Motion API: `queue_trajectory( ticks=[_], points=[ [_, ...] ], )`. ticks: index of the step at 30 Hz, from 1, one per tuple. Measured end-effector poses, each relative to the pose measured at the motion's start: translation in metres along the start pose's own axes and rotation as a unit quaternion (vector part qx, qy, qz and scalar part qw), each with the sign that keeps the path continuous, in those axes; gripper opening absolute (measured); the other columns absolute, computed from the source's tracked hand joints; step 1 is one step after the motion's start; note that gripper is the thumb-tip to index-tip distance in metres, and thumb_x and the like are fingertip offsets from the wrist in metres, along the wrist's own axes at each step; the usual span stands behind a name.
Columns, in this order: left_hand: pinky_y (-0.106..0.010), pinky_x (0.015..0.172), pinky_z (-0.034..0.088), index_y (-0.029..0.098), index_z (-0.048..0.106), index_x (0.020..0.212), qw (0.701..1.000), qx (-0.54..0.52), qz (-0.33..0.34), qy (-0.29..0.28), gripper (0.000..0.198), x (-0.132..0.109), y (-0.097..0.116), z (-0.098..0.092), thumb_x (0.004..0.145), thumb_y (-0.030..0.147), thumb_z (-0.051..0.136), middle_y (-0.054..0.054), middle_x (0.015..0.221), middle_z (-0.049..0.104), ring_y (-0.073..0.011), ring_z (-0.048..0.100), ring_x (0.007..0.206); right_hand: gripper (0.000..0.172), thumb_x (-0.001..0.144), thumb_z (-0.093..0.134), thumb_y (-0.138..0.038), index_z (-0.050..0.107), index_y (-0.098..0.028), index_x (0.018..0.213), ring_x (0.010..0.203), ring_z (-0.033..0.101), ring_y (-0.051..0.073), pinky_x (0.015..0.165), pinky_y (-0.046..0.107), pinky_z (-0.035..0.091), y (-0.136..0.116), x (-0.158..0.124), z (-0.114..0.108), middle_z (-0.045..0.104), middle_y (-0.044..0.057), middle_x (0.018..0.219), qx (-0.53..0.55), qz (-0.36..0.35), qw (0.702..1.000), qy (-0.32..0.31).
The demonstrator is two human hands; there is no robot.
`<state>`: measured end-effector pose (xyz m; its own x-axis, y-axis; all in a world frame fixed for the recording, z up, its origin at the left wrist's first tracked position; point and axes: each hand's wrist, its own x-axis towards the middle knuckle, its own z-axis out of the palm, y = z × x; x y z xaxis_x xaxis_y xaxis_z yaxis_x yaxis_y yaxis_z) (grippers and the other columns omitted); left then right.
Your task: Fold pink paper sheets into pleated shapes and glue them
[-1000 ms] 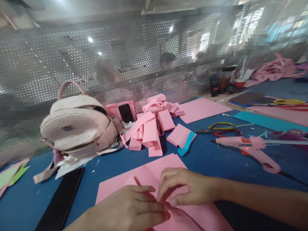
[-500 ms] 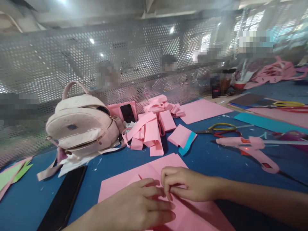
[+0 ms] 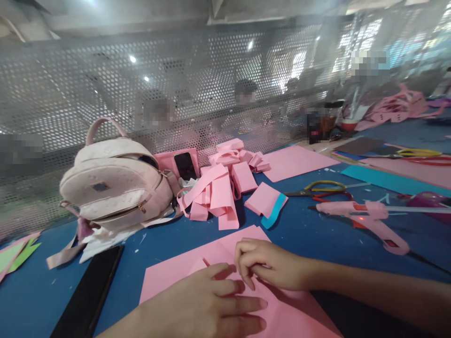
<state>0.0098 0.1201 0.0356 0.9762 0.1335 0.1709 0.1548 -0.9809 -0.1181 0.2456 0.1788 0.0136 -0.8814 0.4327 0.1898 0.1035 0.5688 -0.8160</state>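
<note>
Large pink paper sheets lie in front of me, with a folded or raised piece under my hands. My left hand rests over this paper with its fingers stretched out and a little apart. Close by on the right, my right hand has curled fingers pressed together at the paper, pinching what looks like its fold. The fingertips partly hide the spot between the two hands. Beyond the sheets sits a small pink folded piece with a blue strip.
Cut pink pieces are heaped beside a pale backpack. A black phone lies at left. To the right are a pink hot glue gun, scissors and a blue sheet. A perforated metal screen stands behind.
My left hand has slid slightly to the right, its fingers reaching farther across the paper. The right hand stays almost in place, and the view has shifted a little.
</note>
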Motion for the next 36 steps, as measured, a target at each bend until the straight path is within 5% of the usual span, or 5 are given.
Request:
queue_trajectory(
  ticks=[28,36],
  points=[
    [-0.033,0.121,0.027,0.032,0.054,0.139,0.999,0.04,-0.006,0.002,0.035,-0.005,-0.008,0.01,0.106,0.034,0.044,0.011,0.155,0.044,-0.0139,0.042,0.139,0.027,0.073,0.051,0.005,0.062,-0.017,0.062,0.089,0.057,0.014,0.082,0.026,0.042,0.027,0.004,-0.001,0.056,0.0,0.088,0.048,-0.022,0.999,0.003],
    [-0.035,0.124,0.017,0.021,0.06,0.131,1.0,-0.006,-0.015,0.02,0.03,-0.003,-0.011,0.003,0.104,0.028,0.049,0.004,0.138,0.063,-0.0153,0.052,0.128,0.027,0.08,0.051,0.0,0.061,-0.017,0.062,0.088,0.057,0.015,0.082,0.027,0.042,0.031,0.004,-0.001,0.057,0.001,0.087,0.038,-0.037,0.999,-0.002]
  ],
)
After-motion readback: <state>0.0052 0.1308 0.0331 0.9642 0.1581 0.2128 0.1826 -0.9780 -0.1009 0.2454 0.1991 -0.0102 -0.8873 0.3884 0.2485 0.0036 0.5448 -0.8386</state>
